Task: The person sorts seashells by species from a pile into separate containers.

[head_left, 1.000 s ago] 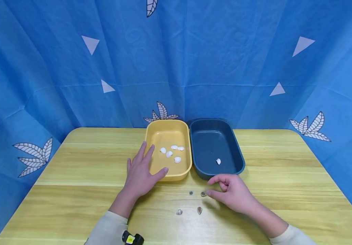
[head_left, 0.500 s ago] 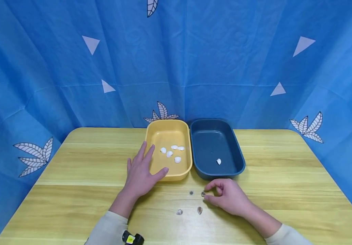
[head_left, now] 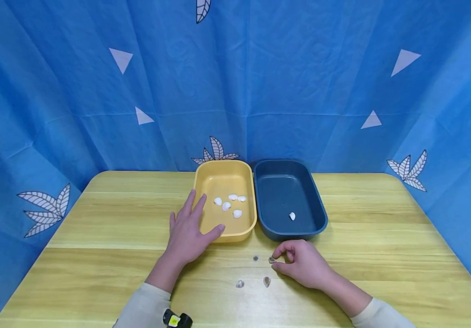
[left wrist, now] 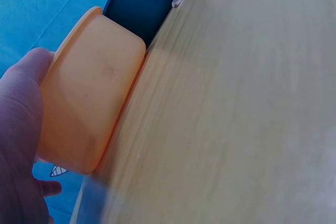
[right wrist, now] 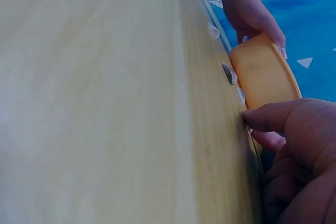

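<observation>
Band label: the black wrist device [head_left: 178, 319] at the left sleeve's cuff carries a small yellow-green patch [head_left: 174, 320]; its dark marks are too small to read.
Tray walls: the outer wall of the yellow tray [head_left: 225, 180] looks plain in both wrist views, with only faint smudges on it.
Table: pale yellow-brown wood grain runs across the tabletop [head_left: 95, 218], which has rounded far corners and a soft sheen near its front.
Curtain: a creased blue cloth [head_left: 178, 68] rises behind and around the table, printed with pale triangles [head_left: 121, 59] and white, dark-outlined leaves [head_left: 46, 209].
Trays: the yellow tray, holding five white shells [head_left: 226, 206], stands beside the dark blue tray [head_left: 276, 196], which holds one small white shell [head_left: 292, 216].
Left hand [head_left: 188, 230]: fingers spread and relaxed, resting at the yellow tray's left rim and near corner.
Right hand [head_left: 305, 264]: thumb and forefinger curve to either side of a small brownish shell [head_left: 271, 260] on the wood, just in front of the blue tray; whether they pinch it cannot be told.
Loose shells: three more [head_left: 266, 282] lie apart on the wood nearby.
</observation>
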### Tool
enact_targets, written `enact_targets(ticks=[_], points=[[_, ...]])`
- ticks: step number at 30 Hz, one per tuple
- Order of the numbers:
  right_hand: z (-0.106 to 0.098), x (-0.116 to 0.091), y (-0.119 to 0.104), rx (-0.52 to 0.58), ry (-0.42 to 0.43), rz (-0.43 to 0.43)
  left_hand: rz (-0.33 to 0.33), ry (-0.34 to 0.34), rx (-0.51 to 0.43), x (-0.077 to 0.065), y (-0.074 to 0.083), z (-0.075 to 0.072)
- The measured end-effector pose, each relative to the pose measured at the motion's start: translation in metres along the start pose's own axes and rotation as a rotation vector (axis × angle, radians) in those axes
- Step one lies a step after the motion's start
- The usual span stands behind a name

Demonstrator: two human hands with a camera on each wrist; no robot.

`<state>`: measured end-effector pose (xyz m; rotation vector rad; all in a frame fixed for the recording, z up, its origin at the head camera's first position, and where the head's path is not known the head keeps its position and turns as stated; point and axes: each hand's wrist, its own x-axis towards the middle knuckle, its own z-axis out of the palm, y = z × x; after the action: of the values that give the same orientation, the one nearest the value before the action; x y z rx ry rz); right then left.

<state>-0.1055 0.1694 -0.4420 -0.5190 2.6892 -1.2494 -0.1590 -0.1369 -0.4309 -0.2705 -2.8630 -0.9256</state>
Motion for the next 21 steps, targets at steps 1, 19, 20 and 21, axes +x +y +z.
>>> enact_targets(ticks=[1, 19, 20, 21], points=[[0.0001, 0.0002, 0.0, 0.0, 0.001, -0.002, 0.0, 0.001, 0.0, 0.0001, 0.0001, 0.0003], [0.0046, 0.0058, 0.0003, -0.009, -0.017, -0.051, 0.003, 0.009, 0.005, 0.0008, -0.0003, 0.0018], [0.0048, 0.0063, 0.0002, -0.009, -0.023, -0.05, 0.003, 0.008, 0.005, 0.0007, -0.0004, 0.0021], [0.005, 0.0067, 0.0002, -0.008, -0.028, -0.047, 0.002, 0.008, 0.003, 0.0006, -0.0005, 0.0022]])
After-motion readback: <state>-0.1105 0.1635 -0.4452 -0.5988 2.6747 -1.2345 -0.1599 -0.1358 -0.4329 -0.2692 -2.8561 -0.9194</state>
